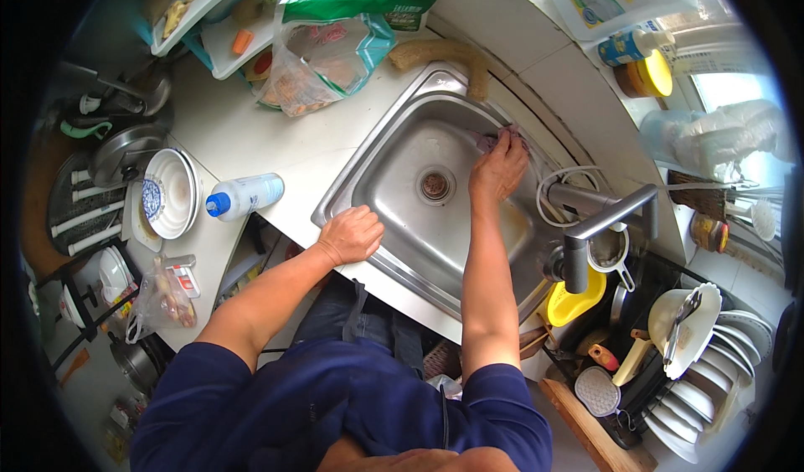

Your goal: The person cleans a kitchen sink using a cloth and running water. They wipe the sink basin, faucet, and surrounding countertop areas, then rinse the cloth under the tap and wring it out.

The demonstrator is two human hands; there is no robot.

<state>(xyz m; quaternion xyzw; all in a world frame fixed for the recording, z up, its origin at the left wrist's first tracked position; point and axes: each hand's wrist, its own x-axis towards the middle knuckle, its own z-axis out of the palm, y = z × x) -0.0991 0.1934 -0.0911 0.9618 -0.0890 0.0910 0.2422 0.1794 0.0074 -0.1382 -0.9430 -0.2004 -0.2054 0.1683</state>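
Observation:
A stainless steel sink [402,151] is set into the white counter before me, with a strainer drain [434,185] in its floor. My right hand [502,167] presses a purplish cloth [487,141] against the sink's far right rim, and most of the cloth is under the fingers. At the sink's near left corner, my left hand [353,234] rests on the rim, its fingers curled in and no object visible in it. A grey faucet [606,211] stands along the right side of the basin.
On the left counter lies a clear bottle with a blue cap [251,195], beside stacked white bowls [169,192]. A plastic bag of food [314,63] stands behind the sink, near a tan curved roll [440,52]. Right of me are a yellow basket [575,296] and a rack of white plates [691,396].

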